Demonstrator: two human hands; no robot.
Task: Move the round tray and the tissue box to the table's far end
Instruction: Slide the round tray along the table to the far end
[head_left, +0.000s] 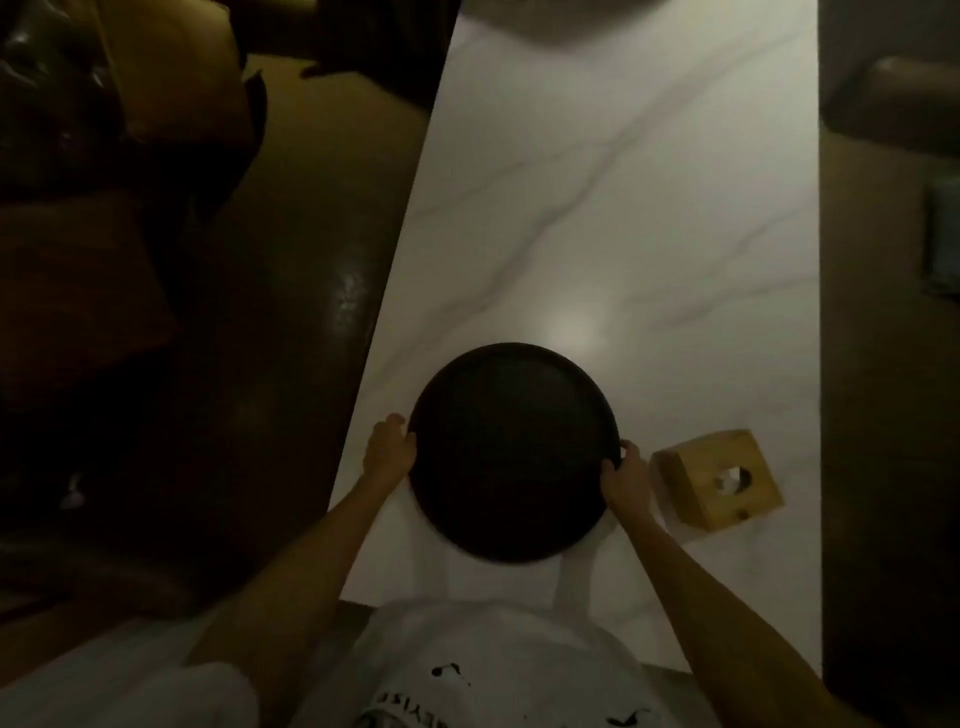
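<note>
A dark round tray is at the near end of a long white marble table. My left hand grips its left rim and my right hand grips its right rim. Whether the tray rests on the table or is slightly lifted I cannot tell. A wooden cube-shaped tissue box with a round opening on top stands on the table just right of my right hand, apart from the tray.
The table stretches away from me, with a dim grey shape at its far end. Dark floor and furniture lie to the left. A dark chair stands along the right edge.
</note>
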